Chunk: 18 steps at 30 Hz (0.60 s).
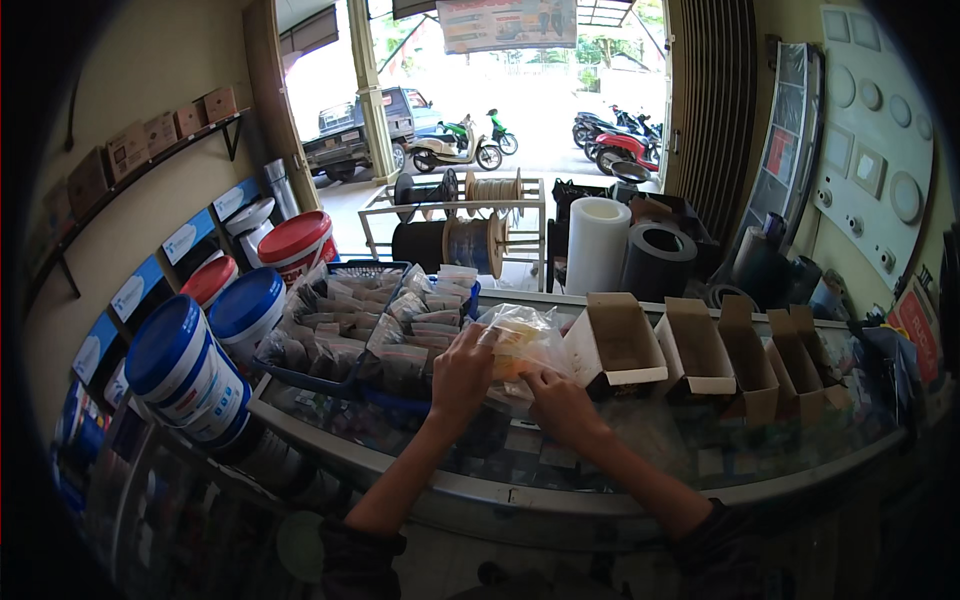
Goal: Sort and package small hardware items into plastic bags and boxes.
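Above the glass counter [675, 457], both of my hands grip a clear plastic bag [536, 334] with something yellow and orange inside. The fingers of my left hand [466, 365] pinch the bag's left side near its top. Lower down and to the right, my right hand [559, 405] holds the bag's bottom edge. Just left of my left hand, small zip bags [412, 341] with dark contents fill a blue basket [397, 401]. A dark basket [330, 380] beside it holds more such bags. An open cardboard box [619, 345] stands close to the bag's right side.
More open cardboard boxes [694, 349] line the counter to the right. Paint buckets [187, 367] stand left of the counter. Beyond it are a rack of cable spools [472, 244], a white plastic roll [598, 244] and a dark roll [658, 262]. Motorbikes [457, 150] are parked outside.
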Available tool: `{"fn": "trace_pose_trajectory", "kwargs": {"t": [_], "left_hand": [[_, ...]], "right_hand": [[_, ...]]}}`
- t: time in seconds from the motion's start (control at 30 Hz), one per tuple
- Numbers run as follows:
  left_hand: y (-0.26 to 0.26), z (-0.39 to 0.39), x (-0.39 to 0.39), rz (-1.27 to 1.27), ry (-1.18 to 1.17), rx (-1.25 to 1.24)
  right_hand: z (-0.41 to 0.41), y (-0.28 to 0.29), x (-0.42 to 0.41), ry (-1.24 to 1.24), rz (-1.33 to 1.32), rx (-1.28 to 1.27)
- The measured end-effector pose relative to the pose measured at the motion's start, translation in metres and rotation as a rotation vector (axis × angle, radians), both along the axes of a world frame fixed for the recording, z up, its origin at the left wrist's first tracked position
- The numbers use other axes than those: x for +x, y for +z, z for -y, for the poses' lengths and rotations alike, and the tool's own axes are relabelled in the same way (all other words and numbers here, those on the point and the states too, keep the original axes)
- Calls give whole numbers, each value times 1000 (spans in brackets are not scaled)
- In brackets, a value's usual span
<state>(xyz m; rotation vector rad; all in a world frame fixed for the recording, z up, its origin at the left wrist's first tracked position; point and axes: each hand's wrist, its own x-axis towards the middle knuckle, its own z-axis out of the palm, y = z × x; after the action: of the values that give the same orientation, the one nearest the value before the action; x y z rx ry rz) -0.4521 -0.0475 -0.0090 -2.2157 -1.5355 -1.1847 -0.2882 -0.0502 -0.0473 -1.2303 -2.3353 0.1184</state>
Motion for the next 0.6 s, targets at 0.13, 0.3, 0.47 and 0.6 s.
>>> {"fn": "trace_pose_trajectory", "kwargs": {"t": [0.13, 0.3, 0.47, 0.6], "left_hand": [[-1, 0, 3, 0, -25, 27], [2, 3, 8, -25, 0, -8], [-9, 5, -4, -4, 8, 39], [-6, 9, 3, -94, -13, 44]], "right_hand": [[-7, -11, 2, -7, 89, 115], [-12, -23, 2, -45, 63, 156], [16, 0, 6, 127, 68, -17], [18, -8, 21, 99, -139, 3]]}}
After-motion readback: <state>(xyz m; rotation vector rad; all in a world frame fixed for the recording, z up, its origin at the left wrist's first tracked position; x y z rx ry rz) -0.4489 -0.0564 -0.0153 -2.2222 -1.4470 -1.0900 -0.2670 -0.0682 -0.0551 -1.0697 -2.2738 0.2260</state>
